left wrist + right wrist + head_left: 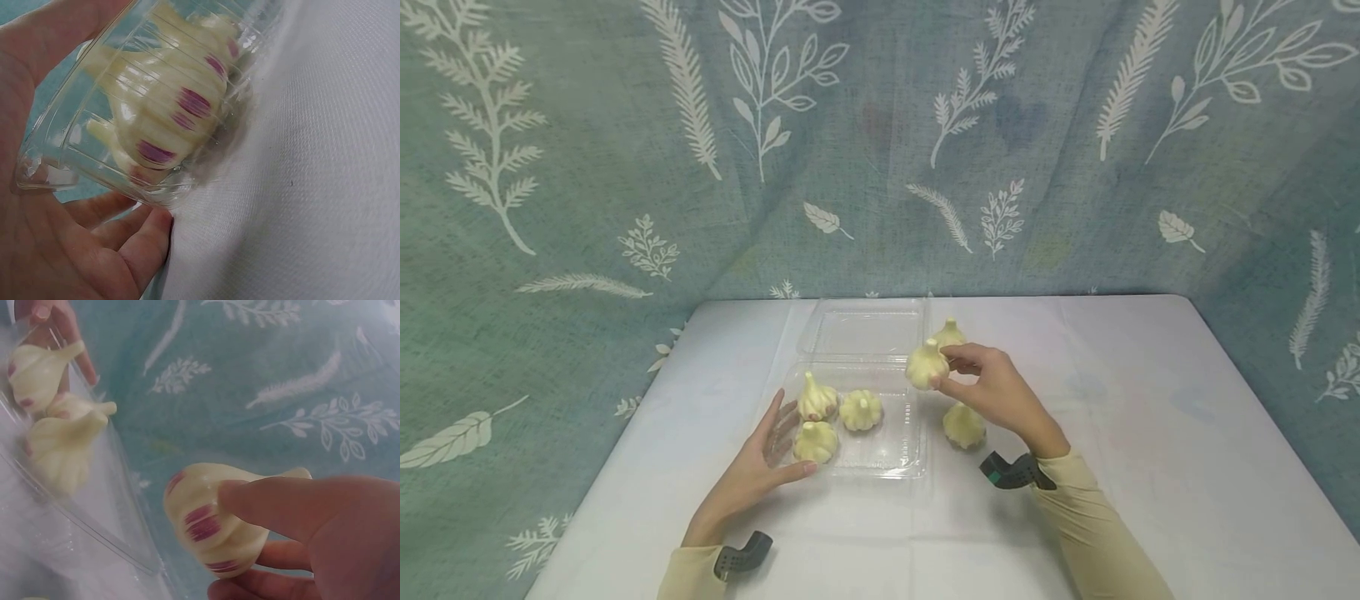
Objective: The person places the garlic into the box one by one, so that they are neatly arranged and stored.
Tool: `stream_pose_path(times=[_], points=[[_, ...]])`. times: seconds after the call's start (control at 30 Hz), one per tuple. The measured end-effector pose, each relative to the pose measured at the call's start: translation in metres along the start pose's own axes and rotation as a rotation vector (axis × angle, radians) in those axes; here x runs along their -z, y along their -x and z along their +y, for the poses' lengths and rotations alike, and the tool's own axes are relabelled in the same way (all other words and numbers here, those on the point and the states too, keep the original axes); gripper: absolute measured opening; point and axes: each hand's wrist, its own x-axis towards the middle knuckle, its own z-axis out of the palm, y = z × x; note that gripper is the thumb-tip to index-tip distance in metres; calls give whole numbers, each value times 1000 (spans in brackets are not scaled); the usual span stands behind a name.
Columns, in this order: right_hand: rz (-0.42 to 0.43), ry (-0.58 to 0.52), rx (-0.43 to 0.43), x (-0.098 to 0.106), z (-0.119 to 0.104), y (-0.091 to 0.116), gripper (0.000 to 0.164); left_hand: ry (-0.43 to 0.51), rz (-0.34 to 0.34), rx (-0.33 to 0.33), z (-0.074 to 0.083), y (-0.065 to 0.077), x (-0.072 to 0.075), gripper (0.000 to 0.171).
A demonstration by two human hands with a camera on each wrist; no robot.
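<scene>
At centre in the head view, a right hand [996, 387] angled from lower right pinches a garlic bulb [927, 367], stem up; a left hand [756, 467], fingers spread, flanks a clear container [883, 452]. The left wrist view shows its corner between the digits. In the right wrist view, lower centre, the bulb's long axis slants, stem rightward.

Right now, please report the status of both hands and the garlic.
Right hand pinching one garlic bulb, raised. Left hand at corner of open box. Three bulbs inside. No obstacle seen above box.
</scene>
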Motion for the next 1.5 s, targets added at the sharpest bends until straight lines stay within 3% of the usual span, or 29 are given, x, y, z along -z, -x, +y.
stream_pose_path(times=[0.63, 1.13, 1.5], points=[[-44, 41, 60, -13, -10, -3, 46, -4, 5, -6, -1, 1, 0, 124], [-119, 132, 114, -30, -10, -13, 39, -4, 8, 38, 4, 1, 1, 126], [-130, 211, 139, -42, -6, -17, 35, 6, 12, 31, 5, 3, 2, 125]])
